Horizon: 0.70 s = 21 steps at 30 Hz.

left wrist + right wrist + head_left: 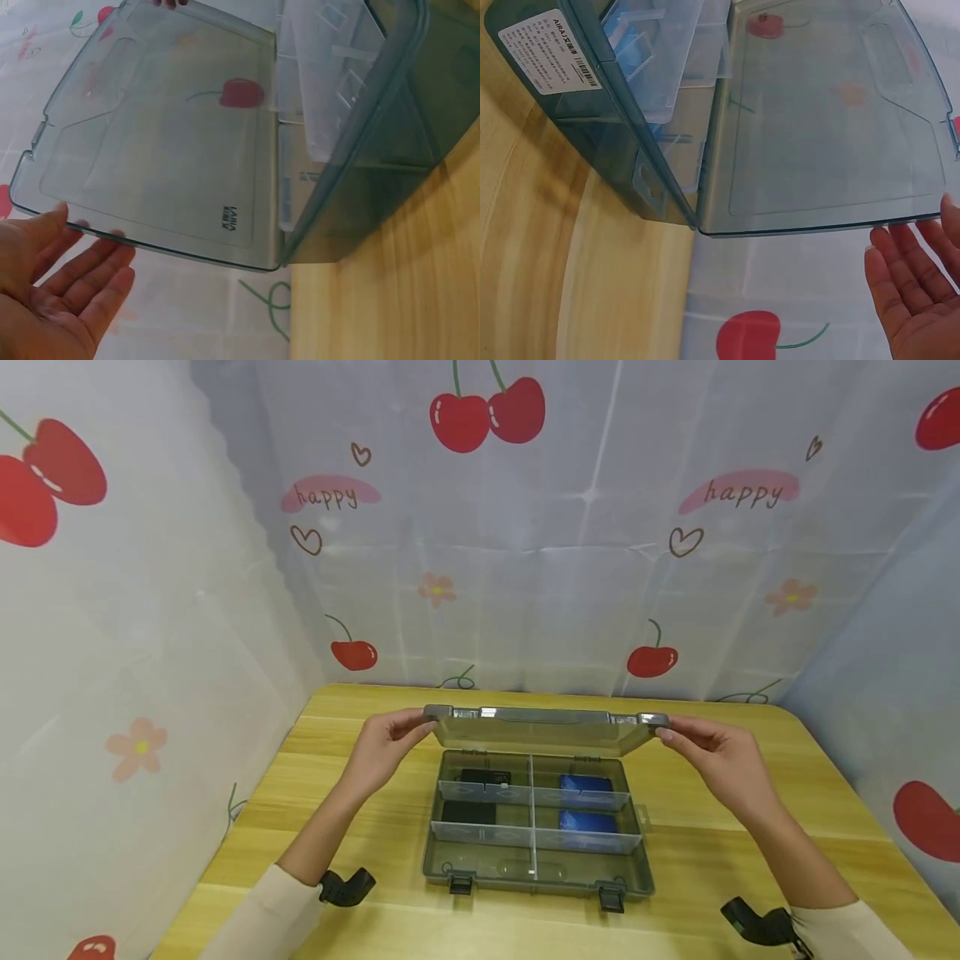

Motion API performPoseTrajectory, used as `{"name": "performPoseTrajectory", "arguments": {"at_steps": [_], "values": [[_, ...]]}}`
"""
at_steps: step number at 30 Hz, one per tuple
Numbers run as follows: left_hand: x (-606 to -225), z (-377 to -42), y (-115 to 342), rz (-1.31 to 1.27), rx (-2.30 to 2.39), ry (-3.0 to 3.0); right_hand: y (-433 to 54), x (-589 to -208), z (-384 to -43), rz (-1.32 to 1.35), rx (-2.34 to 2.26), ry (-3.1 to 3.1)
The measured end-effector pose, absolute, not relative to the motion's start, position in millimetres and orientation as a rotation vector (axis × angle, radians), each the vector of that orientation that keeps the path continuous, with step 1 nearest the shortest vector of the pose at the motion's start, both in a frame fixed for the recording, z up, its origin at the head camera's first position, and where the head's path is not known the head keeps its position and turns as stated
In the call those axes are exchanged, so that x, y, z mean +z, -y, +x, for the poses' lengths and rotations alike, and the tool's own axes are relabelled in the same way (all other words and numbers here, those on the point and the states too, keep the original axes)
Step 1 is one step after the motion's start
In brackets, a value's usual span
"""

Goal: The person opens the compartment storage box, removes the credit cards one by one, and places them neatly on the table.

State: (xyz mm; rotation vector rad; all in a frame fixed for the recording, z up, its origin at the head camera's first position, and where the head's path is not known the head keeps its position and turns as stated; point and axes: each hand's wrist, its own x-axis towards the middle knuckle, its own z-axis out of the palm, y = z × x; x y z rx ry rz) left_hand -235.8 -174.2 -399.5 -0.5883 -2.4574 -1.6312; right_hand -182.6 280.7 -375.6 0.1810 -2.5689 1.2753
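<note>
A smoky, see-through plastic storage box [517, 887] sits on the table with its hinged lid [525, 737] raised. My left hand [378, 750] pinches the lid's left front corner between thumb and fingers. On the opposite corner, my right hand [720, 762] pinches the lid the same way. Clear dividers [534, 818] split the box into compartments. Black flat items [469, 812] lie in the left back and middle ones, and blue flat items [588, 821] in those on the right. Both wrist views show the lid's edge between thumb and fingers.
Two dark latches [611, 900] hang from the box's front edge. Under it is a wooden table [360, 843]. A curtain [525, 610] printed with cherries stands behind the table and along its sides. Black devices [347, 888] are worn on both wrists.
</note>
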Motion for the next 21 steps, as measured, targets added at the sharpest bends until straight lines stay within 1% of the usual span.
{"name": "performPoseTrajectory", "arguments": {"at_steps": [9, 21], "values": [[-411.4, -254.3, 174.0, -0.550, -1.778, 2.378, -285.2, -387.3, -199.7, 0.081, 1.531, 2.569], [-433.0, -272.6, 175.0, -0.545, -1.915, 2.335, -284.7, -411.3, -221.2, 0.107, 1.831, 2.442]]}}
